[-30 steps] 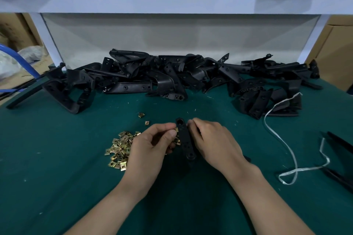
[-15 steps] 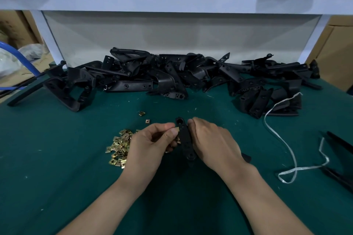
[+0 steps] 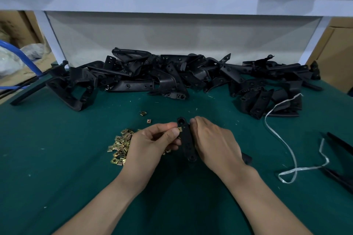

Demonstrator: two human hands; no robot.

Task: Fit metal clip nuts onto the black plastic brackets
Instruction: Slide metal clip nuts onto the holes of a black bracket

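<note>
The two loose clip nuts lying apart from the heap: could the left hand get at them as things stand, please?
Probably yes: the two loose clip nuts lie on bare mat beyond the left hand, though it now pinches a clip nut.

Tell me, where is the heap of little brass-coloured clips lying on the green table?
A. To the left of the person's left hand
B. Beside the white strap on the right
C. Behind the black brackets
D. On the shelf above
A: the heap of clips lies on the green table just left of the left hand, partly behind it.
</note>
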